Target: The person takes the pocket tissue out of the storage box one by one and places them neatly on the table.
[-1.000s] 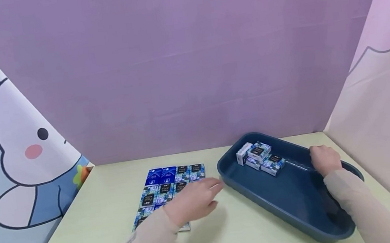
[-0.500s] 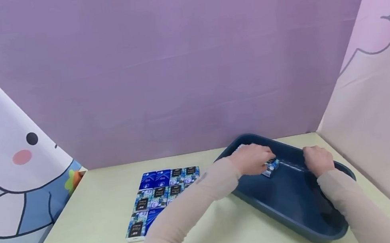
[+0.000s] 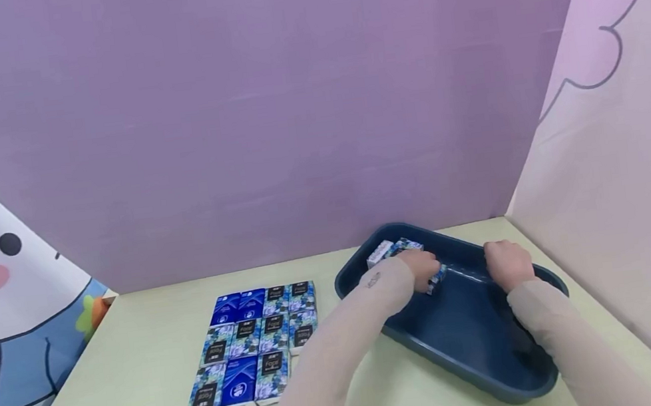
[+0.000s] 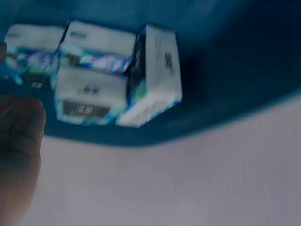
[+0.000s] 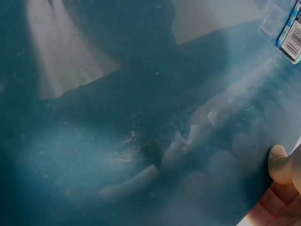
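Observation:
My left hand (image 3: 422,267) is inside the dark blue tray (image 3: 468,341), over several small floral packs that look like pocket tissue packs. In the left wrist view, my fingers (image 4: 26,115) and thumb tip stand apart beside the leftmost pack (image 4: 34,40). Another pack (image 4: 162,63) stands on its edge, and two more lie stacked beside it. My right hand (image 3: 509,264) grips the tray's far right rim, the thumb (image 5: 281,165) over the inside wall. On the table, floral and plain blue packs (image 3: 244,339) lie flat in tidy rows; my left sleeve covers part of that area.
The tray sits slanted on the pale table (image 3: 121,367), close to the purple back wall (image 3: 267,116). A printed cloth wall (image 3: 616,210) borders the right side, and a cartoon cloth (image 3: 19,318) the left.
My left hand has gone from beside the rows on the table, right and over into the tray to the packs. The right hand stays on the rim. The head view has turned slightly right.

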The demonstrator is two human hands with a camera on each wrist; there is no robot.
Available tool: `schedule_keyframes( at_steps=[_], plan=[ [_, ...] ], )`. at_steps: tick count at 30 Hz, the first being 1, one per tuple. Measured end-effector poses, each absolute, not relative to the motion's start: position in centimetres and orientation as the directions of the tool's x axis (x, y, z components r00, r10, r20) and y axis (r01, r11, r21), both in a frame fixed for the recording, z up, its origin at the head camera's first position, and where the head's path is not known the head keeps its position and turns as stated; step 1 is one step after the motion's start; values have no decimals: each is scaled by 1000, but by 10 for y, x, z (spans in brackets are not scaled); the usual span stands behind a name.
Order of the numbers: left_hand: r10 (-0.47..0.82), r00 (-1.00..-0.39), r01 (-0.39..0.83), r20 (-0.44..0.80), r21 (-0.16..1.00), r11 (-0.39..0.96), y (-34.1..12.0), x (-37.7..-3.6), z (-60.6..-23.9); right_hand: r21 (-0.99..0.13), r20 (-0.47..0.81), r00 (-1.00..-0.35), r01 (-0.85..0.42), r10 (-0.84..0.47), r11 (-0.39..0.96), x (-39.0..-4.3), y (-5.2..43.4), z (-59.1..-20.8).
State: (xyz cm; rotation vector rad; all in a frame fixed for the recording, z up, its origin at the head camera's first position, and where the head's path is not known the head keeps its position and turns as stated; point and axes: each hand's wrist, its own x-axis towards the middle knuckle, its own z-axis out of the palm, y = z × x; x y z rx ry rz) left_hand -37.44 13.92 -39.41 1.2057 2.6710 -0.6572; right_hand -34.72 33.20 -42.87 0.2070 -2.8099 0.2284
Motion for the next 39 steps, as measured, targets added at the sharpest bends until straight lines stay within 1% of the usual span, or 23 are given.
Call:
schedule_keyframes(
  at_steps=[5,11,18,23,30,39],
  plan=[
    [649,-688,725,-323,-327,606,135,-383,-410,-133,314,-944,-154,-106,979,-351,328,-431],
    [641,-686,727,-344,-283,626,142,-388,-415,-130,303,-949,-135,-90,982,-353,330,-430],
    [621,-707,703,-339,-240,669,148,-394,-423,-138,310,-948,-128,-80,982,-352,329,-428],
    [626,-709,701,-324,-228,675,149,-398,-432,-141,322,-943,-131,-79,981,-353,329,-431],
    [610,-724,684,-320,-224,694,148,-398,-433,-131,318,-944,-140,-92,981,-352,328,-429],
    [614,-722,682,-320,-174,711,150,-400,-434,-128,309,-947,-134,-89,983,-352,329,-430]
  ],
)
